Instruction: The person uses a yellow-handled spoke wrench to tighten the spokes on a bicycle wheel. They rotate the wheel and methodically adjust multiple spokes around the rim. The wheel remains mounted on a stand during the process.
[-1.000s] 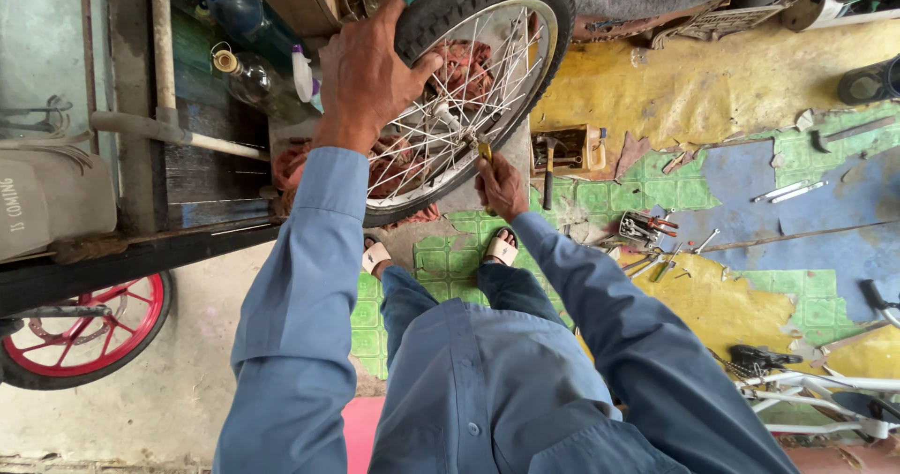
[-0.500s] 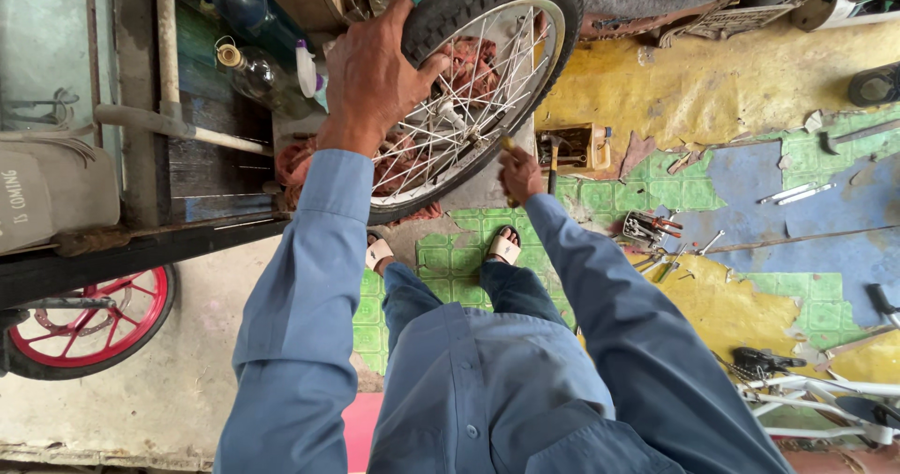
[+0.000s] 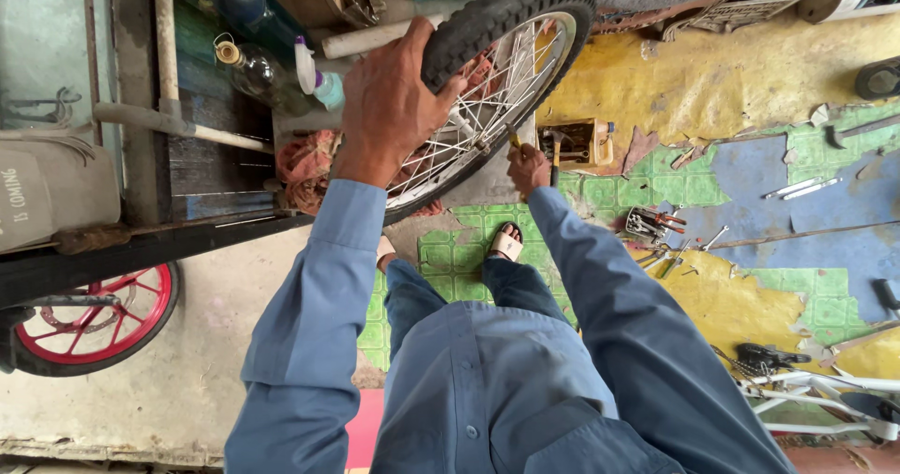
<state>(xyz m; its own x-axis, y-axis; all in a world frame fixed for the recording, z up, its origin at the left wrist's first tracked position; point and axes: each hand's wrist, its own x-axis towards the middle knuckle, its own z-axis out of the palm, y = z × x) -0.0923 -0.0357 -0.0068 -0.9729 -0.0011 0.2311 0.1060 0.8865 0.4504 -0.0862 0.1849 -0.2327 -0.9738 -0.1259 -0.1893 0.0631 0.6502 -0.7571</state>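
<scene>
The left hand [image 3: 394, 99] grips the black tyre of the bike wheel [image 3: 497, 80], held up over the floor, while the right hand [image 3: 528, 166] pinches a small tool [image 3: 514, 139] at its spokes.

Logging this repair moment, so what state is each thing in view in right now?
Left hand: closed on the tyre's rim edge.
Wheel: held up, tilted, tyre on.
Right hand: grip closed on a small tool at the spokes.
Small tool: held, tip among spokes.
Red wheel: upright, partly hidden under a cart.
Hand tools: scattered on the floor.
</scene>
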